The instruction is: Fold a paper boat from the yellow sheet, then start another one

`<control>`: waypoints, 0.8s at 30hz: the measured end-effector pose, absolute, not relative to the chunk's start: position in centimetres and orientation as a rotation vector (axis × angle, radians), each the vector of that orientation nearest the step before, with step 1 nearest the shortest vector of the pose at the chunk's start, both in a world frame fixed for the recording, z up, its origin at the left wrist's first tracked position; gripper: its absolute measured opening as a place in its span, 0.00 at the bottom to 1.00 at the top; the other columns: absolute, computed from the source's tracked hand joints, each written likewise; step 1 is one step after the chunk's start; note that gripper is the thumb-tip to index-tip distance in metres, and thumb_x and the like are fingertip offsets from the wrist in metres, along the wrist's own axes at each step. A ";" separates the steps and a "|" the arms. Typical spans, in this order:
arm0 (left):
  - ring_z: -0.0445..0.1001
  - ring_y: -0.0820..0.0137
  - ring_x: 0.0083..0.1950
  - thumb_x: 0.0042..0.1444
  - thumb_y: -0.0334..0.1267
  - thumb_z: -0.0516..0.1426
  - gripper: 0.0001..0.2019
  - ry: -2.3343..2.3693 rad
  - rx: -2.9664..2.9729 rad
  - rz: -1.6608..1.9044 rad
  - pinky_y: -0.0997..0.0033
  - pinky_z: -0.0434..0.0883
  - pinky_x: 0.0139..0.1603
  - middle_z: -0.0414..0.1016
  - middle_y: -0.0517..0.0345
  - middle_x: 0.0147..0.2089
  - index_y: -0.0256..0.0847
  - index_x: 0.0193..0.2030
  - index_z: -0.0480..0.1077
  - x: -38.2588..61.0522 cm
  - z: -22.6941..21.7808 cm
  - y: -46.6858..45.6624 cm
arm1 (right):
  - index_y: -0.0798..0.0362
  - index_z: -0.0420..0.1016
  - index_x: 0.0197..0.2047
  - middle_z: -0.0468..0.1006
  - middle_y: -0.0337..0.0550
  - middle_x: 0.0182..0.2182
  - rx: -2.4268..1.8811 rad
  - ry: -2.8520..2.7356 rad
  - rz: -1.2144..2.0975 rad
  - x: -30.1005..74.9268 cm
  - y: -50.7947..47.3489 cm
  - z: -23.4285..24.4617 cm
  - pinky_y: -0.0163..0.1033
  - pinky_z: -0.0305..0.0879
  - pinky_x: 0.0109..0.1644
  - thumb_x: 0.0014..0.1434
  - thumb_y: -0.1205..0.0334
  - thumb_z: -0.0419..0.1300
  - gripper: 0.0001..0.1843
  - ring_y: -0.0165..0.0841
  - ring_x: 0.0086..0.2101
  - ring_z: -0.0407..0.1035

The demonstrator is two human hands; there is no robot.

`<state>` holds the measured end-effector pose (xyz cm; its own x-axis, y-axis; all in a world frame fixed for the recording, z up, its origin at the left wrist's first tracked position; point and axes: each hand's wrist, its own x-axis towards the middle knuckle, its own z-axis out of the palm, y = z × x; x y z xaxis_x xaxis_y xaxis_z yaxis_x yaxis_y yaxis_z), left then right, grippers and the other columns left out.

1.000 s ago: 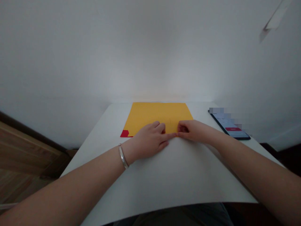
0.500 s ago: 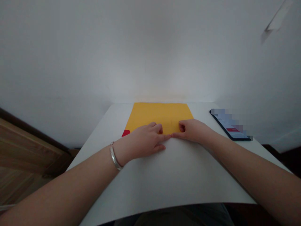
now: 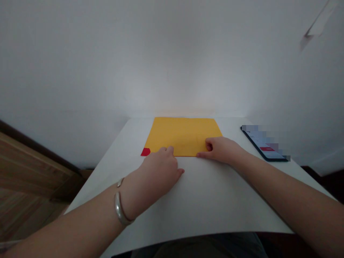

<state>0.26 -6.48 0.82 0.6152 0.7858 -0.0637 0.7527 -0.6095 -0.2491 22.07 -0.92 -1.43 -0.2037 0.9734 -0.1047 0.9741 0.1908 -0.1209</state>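
Note:
A yellow sheet of paper [image 3: 184, 134] lies flat at the far middle of the white table [image 3: 204, 200]. A red sheet [image 3: 145, 152] peeks out under its near left corner. My left hand [image 3: 157, 172] rests at the yellow sheet's near edge, left of centre, fingers curled with the tips on the paper. A silver bangle [image 3: 119, 209] is on that wrist. My right hand [image 3: 221, 149] presses on the near right corner of the yellow sheet, fingers curled under and thumb pointing left along the edge.
A phone [image 3: 264, 147] with a lit screen lies at the table's right side. A white wall stands right behind the table. Wooden flooring [image 3: 24, 168] shows to the left.
My left hand slid left along the yellow sheet's near edge, away from my right hand. The two hands no longer touch. My right hand stayed in place.

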 end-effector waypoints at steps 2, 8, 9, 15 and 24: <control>0.73 0.59 0.37 0.62 0.45 0.51 0.18 -1.388 -2.598 0.201 0.61 0.72 0.34 0.72 0.44 0.36 0.34 0.34 0.76 0.5 0.6 -6.7 | 0.49 0.69 0.29 0.75 0.43 0.26 1.986 2.418 -0.256 22.1 -0.9 -1.4 0.37 0.48 0.24 0.46 0.30 0.54 0.28 0.34 0.25 0.65; 0.74 0.59 0.32 0.64 0.45 0.47 0.21 -1.516 -2.448 0.087 0.63 0.71 0.27 0.71 0.46 0.30 0.35 0.30 0.75 1.0 0.2 -5.7 | 0.50 0.69 0.29 0.75 0.42 0.25 2.008 2.479 -0.217 22.1 -1.1 -1.8 0.36 0.46 0.25 0.49 0.33 0.55 0.26 0.32 0.25 0.64; 0.74 0.60 0.31 0.64 0.44 0.47 0.21 -1.499 -2.455 0.080 0.64 0.71 0.27 0.71 0.47 0.29 0.35 0.29 0.75 0.9 0.2 -5.3 | 0.50 0.69 0.30 0.75 0.42 0.26 2.000 2.518 -0.206 22.2 -1.2 -1.8 0.36 0.46 0.25 0.50 0.35 0.56 0.24 0.32 0.25 0.63; 0.70 0.59 0.44 0.60 0.41 0.52 0.14 -1.324 -2.513 -0.190 0.61 0.71 0.42 0.71 0.46 0.38 0.36 0.31 0.73 0.1 -0.7 -2.3 | 0.50 0.71 0.36 0.74 0.41 0.32 1.814 2.868 -0.171 22.5 -1.8 -2.2 0.35 0.53 0.29 0.56 0.49 0.58 0.13 0.31 0.29 0.65; 0.67 0.61 0.45 0.60 0.39 0.52 0.12 -1.338 -2.614 -0.389 0.60 0.68 0.48 0.71 0.50 0.40 0.38 0.46 0.72 0.7 -2.2 -1.2 | 0.49 0.80 0.41 0.76 0.45 0.38 1.429 3.262 -0.139 22.3 -1.3 -3.2 0.40 0.61 0.46 0.62 0.60 0.55 0.11 0.35 0.40 0.67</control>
